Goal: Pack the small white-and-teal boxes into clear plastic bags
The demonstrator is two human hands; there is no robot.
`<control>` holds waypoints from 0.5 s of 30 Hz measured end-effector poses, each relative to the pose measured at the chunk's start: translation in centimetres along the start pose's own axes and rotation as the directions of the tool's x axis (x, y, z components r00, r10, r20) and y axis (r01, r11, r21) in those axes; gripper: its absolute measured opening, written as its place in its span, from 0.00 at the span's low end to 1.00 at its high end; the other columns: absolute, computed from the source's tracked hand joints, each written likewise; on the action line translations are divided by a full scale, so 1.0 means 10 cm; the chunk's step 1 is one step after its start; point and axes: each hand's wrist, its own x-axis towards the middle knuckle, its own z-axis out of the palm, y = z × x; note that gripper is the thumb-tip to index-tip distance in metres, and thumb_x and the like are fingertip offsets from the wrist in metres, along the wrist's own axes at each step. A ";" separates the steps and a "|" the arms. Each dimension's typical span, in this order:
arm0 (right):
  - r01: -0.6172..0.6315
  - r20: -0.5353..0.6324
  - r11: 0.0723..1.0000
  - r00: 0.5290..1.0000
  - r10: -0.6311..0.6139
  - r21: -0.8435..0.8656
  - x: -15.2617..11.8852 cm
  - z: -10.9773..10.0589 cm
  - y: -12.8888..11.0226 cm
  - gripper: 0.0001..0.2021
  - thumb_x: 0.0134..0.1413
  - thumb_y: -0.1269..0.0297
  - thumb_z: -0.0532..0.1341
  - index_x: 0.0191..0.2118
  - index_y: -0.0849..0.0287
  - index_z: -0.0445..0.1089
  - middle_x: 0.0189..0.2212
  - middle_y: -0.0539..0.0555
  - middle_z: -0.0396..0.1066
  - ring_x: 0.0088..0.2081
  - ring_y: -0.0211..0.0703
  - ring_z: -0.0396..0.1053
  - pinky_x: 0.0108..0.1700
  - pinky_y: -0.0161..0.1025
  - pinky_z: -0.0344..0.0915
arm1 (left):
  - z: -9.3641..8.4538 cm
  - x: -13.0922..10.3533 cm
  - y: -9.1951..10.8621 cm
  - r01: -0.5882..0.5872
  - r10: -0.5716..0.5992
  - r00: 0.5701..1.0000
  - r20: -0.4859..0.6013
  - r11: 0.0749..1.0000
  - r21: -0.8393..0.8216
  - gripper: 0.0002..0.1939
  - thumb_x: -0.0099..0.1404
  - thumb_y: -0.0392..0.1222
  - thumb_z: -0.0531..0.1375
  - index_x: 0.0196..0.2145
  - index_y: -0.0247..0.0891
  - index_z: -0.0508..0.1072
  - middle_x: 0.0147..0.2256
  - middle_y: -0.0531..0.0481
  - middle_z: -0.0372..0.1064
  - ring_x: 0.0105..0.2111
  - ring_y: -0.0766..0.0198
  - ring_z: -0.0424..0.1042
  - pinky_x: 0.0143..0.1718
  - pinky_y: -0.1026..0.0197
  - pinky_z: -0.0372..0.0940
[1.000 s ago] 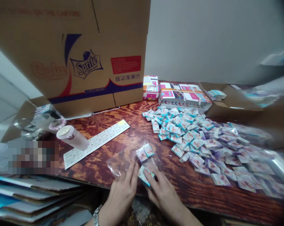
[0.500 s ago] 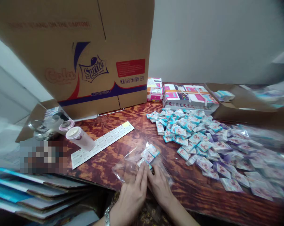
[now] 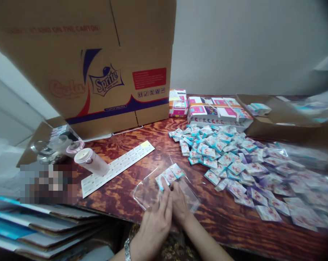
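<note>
Since the frame a second ago, the third small box, then near my right grip, has moved up beside the other two. From the head view, three small boxes now lie in a slanting row under or in a clear plastic bag at the near middle of the surface; the film is so thin that I can't tell which layers cover them. My left grip lies over the bag's near side, fingers straight and pressed together. My right grip is curled just right of it, its fingertips mostly hidden. One fingertip touches the left box and covers part of it, but I can't tell whose it is, nor whether either grip is pinching anything.

Right of the bag spreads a heap of small boxes, blurred toward the near right. Behind it, a wrapped package stands beside an open carton. A tall carton blocks the far left and is cut off above. Left, a pink tumbler hides part of a printed strip. Pixels mask a patch nearer, above stacked cardboard sheets.
</note>
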 end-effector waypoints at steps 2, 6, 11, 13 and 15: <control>0.007 -0.004 0.999 1.000 -0.007 -0.046 0.01 0.00 -0.02 0.28 0.56 0.72 0.53 0.62 0.53 0.50 0.33 0.55 0.61 0.32 0.43 0.64 0.34 0.38 0.66 | 0.04 0.03 -0.03 0.007 -0.007 1.000 0.001 1.000 -0.002 0.35 0.53 0.22 0.50 0.60 0.31 0.53 0.60 0.33 0.47 0.42 0.60 0.71 0.34 0.64 0.70; 0.080 0.028 0.989 0.997 -0.077 -0.123 -0.14 -0.29 0.10 0.25 0.57 0.62 0.54 0.60 0.53 0.53 0.33 0.55 0.63 0.33 0.44 0.63 0.33 0.38 0.63 | 0.13 0.06 -0.11 0.028 -0.029 1.000 -0.012 0.999 -0.036 0.35 0.54 0.21 0.48 0.59 0.37 0.56 0.60 0.39 0.49 0.43 0.59 0.71 0.30 0.67 0.70; -0.218 -0.120 0.937 0.974 0.191 -0.274 -0.57 -1.01 0.93 0.17 0.60 0.66 0.50 0.54 0.57 0.63 0.38 0.58 0.66 0.39 0.46 0.64 0.41 0.41 0.62 | 0.18 0.00 -0.16 0.003 -0.001 1.000 0.026 0.996 -0.091 0.32 0.57 0.22 0.48 0.56 0.46 0.62 0.59 0.42 0.53 0.43 0.58 0.71 0.30 0.65 0.70; -0.318 -0.137 0.875 0.948 0.287 -0.365 -0.71 -1.21 1.33 0.19 0.58 0.68 0.51 0.55 0.60 0.61 0.46 0.62 0.64 0.46 0.51 0.62 0.46 0.46 0.61 | 0.20 -0.03 -0.16 -0.003 0.005 0.999 0.032 0.996 -0.085 0.31 0.57 0.22 0.48 0.55 0.46 0.64 0.58 0.42 0.56 0.44 0.57 0.70 0.31 0.64 0.70; -0.269 -0.038 0.866 0.959 0.280 -0.421 -0.79 -1.28 1.61 0.22 0.54 0.70 0.53 0.56 0.62 0.60 0.52 0.64 0.60 0.50 0.55 0.58 0.51 0.49 0.58 | 0.23 -0.05 -0.16 0.000 0.002 1.000 0.031 0.997 -0.073 0.30 0.57 0.22 0.48 0.53 0.44 0.66 0.57 0.42 0.58 0.45 0.57 0.70 0.31 0.65 0.70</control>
